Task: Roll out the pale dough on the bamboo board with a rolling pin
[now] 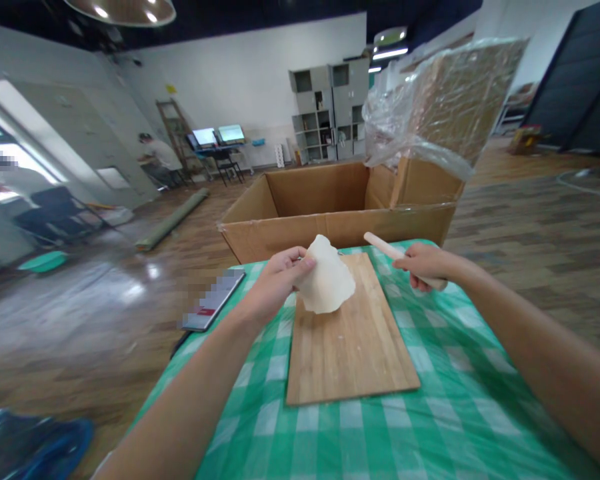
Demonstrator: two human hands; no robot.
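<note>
Pinched by its left edge, a thin, pale sheet of dough (327, 279) hangs from my left hand (284, 280) above the far part of a wooden cutting board (350, 357). My right hand (423, 265) is closed around a light wooden rolling pin (383, 247), held to the right of the board. The pin's far end points up and to the left, apart from the dough. Small pale specks lie on the board.
A green-and-white checked cloth (260, 407) covers the table. At its left edge lies a tablet-like device (215, 301). Just beyond the table stands a big open cardboard box (290, 230), with a plastic-wrapped carton (460, 100) at its right. Two people sit farther off at left.
</note>
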